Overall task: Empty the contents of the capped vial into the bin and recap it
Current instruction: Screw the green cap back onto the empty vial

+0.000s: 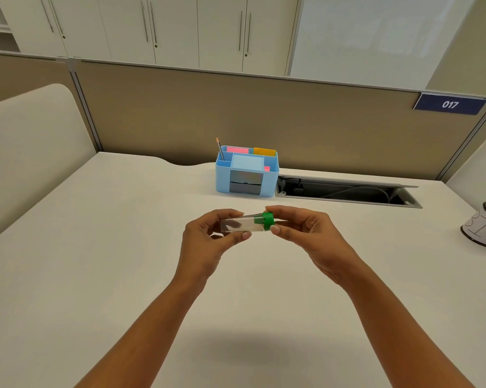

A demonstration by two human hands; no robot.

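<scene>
A clear vial (244,224) lies sideways in the air above the white desk (124,247), with something small and dark inside near its left end. My left hand (208,242) grips the vial's body between thumb and fingers. A green cap (267,221) sits on the vial's right end, and my right hand (300,233) pinches it with thumb and fingertips. The bin (484,224), a small round container with a white wrap and a dark mesh top, stands at the desk's far right edge, well away from both hands.
A light blue desk organiser (246,175) with a pencil and coloured sticky notes stands behind the hands. To its right is an open cable tray (345,191) set into the desk. A beige partition closes the back, and padded dividers flank both sides.
</scene>
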